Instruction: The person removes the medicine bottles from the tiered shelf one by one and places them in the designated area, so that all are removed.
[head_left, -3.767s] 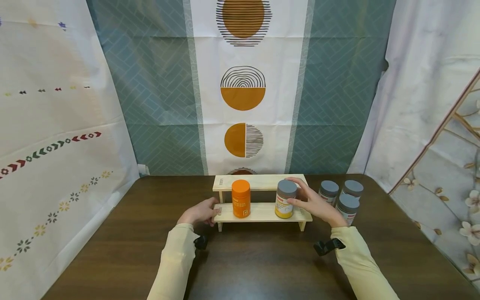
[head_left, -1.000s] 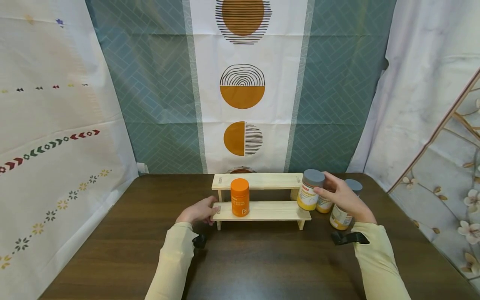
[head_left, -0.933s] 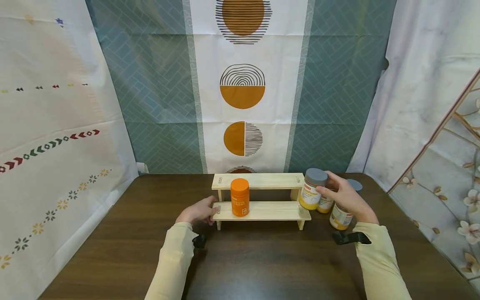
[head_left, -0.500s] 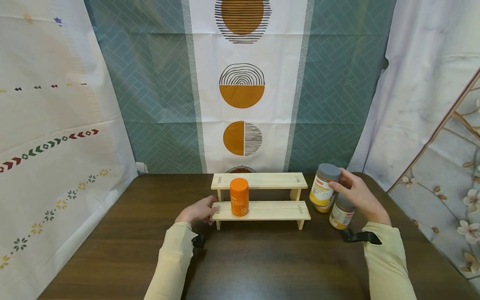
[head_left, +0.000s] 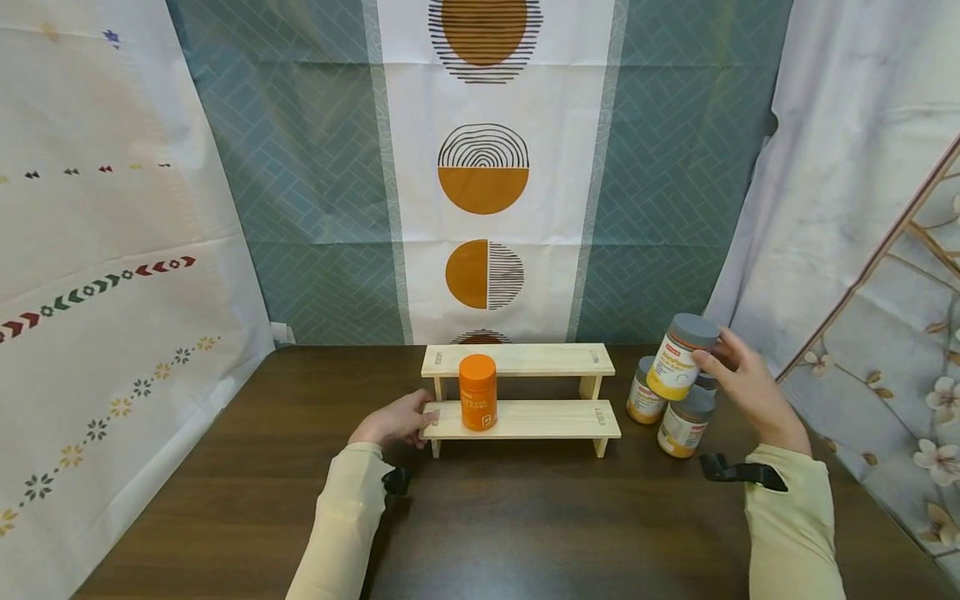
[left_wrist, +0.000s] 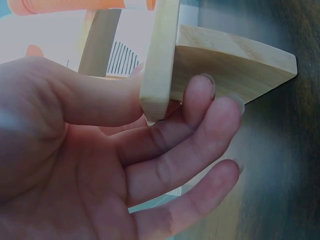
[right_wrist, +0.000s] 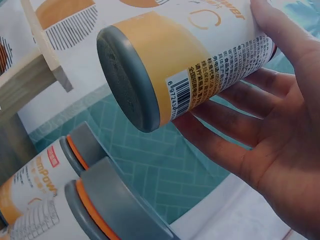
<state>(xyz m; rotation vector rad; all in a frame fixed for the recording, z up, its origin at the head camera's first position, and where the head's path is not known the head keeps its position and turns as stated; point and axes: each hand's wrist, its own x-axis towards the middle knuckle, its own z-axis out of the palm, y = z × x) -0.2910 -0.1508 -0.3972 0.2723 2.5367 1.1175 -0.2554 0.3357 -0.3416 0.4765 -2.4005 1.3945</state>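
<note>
My right hand grips a white-and-yellow supplement jar with a grey lid, raised and slightly tilted above other jars. In the right wrist view the thumb is on one side of this jar and the fingers on the other, its dark base showing. My left hand holds the left end of the lower tier of a two-tier wooden rack. Seen from the left wrist, the thumb lies over the board and the fingers curl below it. An orange jar stands upright on the lower tier, left of centre.
Right of the rack, grey-lidded jars stand close together on the dark table: a left jar, a front jar and a rear jar mostly hidden. A patterned curtain hangs behind the table.
My right hand has lifted the grey-lidded jar from the lower tier and carried it right, over the other jars. My left hand has stayed at the rack's left end.
</note>
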